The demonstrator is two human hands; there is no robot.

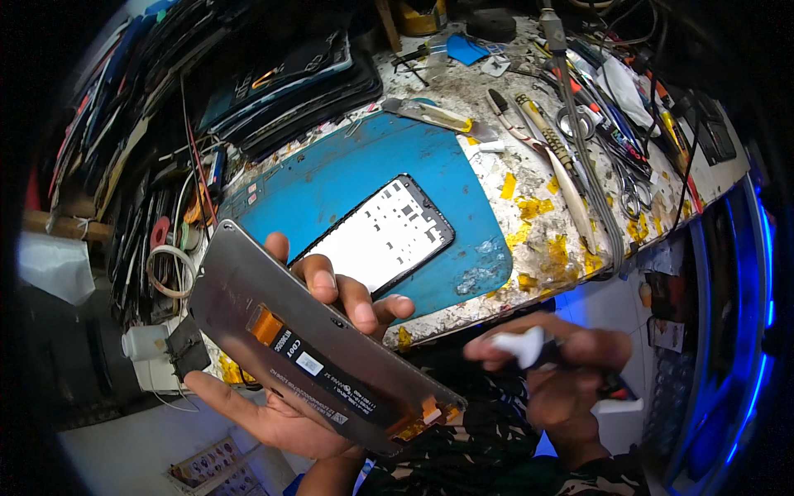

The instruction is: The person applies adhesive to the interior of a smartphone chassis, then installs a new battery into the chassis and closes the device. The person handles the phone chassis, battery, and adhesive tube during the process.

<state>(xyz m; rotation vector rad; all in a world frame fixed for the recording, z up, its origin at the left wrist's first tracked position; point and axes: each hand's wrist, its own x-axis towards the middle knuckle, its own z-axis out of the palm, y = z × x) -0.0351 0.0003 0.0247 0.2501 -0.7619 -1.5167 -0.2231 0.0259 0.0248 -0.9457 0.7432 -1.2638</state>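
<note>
Grey display panel (322,347) gripped in upturned left hand (289,405), right hand (562,372) pinching blurred white tube (523,345)

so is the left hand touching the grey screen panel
Touching. The head view shows the left hand under the grey screen panel, palm against its lower edge and fingertips curled over its upper edge.

grey screen panel (314,347), blue mat (347,174)
</note>
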